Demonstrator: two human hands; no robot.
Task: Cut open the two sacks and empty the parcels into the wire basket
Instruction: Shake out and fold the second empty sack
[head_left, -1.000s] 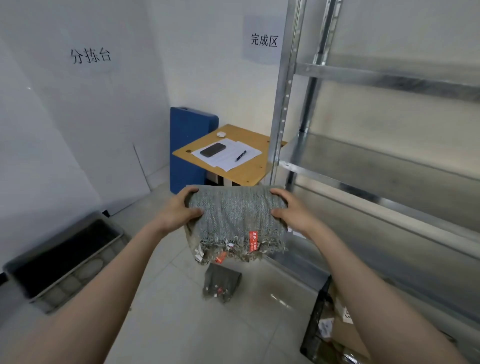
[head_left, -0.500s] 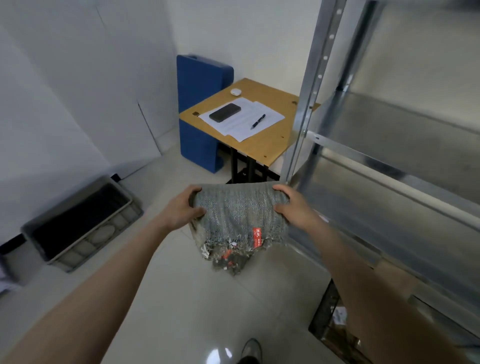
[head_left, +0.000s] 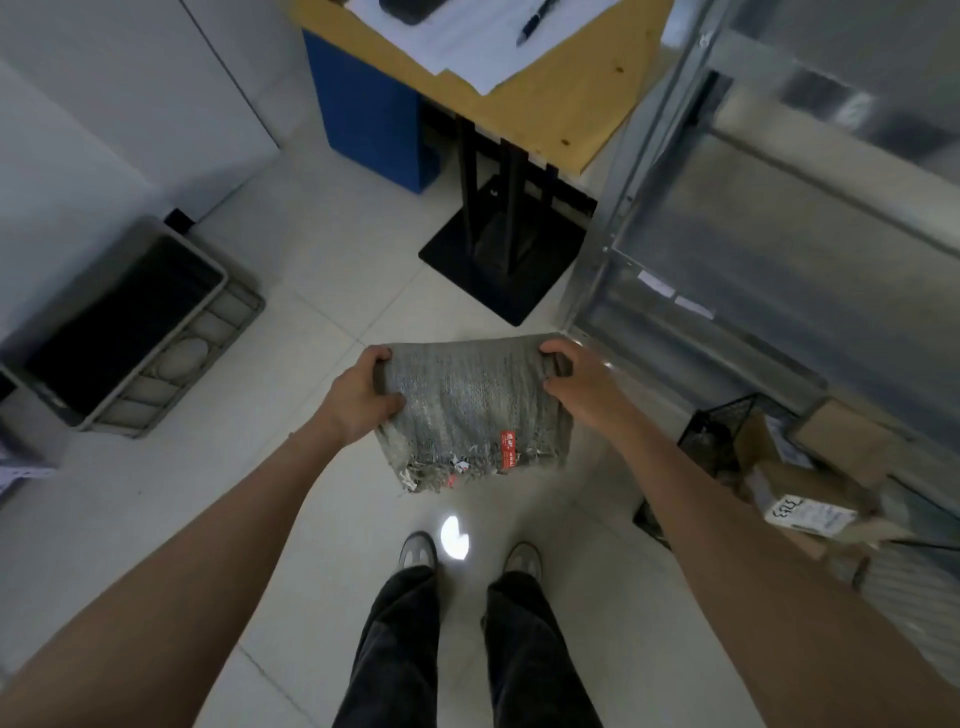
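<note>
A folded grey woven sack (head_left: 470, 410) with a frayed cut edge and a red label hangs flat in front of me, above the tiled floor. My left hand (head_left: 358, 397) grips its left end and my right hand (head_left: 579, 384) grips its right end, thumbs on top. A black wire basket (head_left: 711, 441) stands on the floor at the right and holds cardboard parcels (head_left: 810, 499). The second sack seen earlier on the floor is hidden.
A grey plastic crate (head_left: 130, 332) sits on the floor at the left. A wooden table (head_left: 561, 98) with papers and a pen stands ahead on a black base, beside a blue block (head_left: 371, 119). Metal shelving (head_left: 753, 234) runs along the right. My feet are below the sack.
My view has tilted down from the wall and table to the floor and my feet. Both hands keep their hold on the folded sack. The sack on the floor has gone from sight.
</note>
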